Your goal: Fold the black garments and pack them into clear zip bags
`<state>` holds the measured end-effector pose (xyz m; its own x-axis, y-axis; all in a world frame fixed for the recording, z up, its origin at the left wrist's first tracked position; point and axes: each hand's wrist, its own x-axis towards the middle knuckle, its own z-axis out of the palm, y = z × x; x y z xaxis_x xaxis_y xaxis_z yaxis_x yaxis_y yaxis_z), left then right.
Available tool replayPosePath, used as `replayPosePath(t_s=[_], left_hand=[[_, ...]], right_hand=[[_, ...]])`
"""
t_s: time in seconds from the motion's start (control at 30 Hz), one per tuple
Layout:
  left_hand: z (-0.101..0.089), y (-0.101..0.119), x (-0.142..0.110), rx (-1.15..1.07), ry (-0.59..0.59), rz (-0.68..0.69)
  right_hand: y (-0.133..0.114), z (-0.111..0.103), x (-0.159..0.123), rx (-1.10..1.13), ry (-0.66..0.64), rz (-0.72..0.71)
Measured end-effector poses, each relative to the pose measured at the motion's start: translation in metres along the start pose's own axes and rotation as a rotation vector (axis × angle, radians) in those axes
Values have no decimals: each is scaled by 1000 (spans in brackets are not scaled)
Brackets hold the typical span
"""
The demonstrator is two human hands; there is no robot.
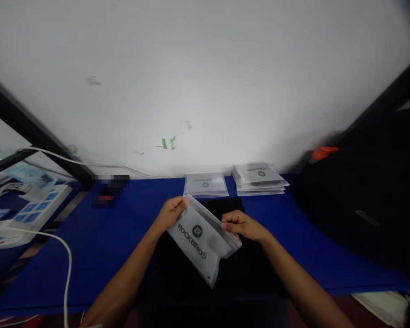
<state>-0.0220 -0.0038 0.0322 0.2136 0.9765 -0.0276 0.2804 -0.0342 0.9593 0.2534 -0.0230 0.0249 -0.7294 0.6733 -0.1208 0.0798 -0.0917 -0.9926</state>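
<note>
Left hand, mine: pinching one corner of a printed pouch. Right hand, mine: gripping the pouch's parted top edge. Pouch tilted over black fabric; blue tabletop, room either side; stacked pouches beside white wall.

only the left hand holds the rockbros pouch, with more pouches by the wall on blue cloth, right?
Not only the left hand: the head view shows the right hand holding the Rockbros pouch too, with more pouches by the wall on the blue cloth.
</note>
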Motion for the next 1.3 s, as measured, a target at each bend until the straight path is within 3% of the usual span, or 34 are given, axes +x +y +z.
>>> replayPosePath(t_s=[0.1,0.23,0.4,0.47,0.7,0.8,0.97,1.07,1.17,1.23,1.3], left_hand=[[-16,-4,4,-23,97,-6],[-19,-3,4,-33,119,-3],[-9,0,1,-93,22,-52],[-4,1,-1,-95,-10,-63],[22,3,-8,-83,-93,-10],[34,4,-14,-83,-94,4],[37,5,-17,-147,-93,-8],[29,3,-11,-298,-6,-58],[22,2,-6,-480,29,-94],[22,2,-7,-526,-70,-91],[24,3,-10,-458,-275,-100]], right_hand=[[-4,-8,-8,33,-68,10],[-8,-10,-12,56,-105,0],[-14,-5,-6,69,127,-103],[-14,-2,-2,26,154,-124],[0,11,8,-55,102,-77],[1,16,12,-61,5,-77],[1,20,13,-34,-96,-117],[3,17,11,110,37,-68],[4,13,11,253,350,-36],[4,12,13,323,545,-40],[3,13,16,377,671,-41]])
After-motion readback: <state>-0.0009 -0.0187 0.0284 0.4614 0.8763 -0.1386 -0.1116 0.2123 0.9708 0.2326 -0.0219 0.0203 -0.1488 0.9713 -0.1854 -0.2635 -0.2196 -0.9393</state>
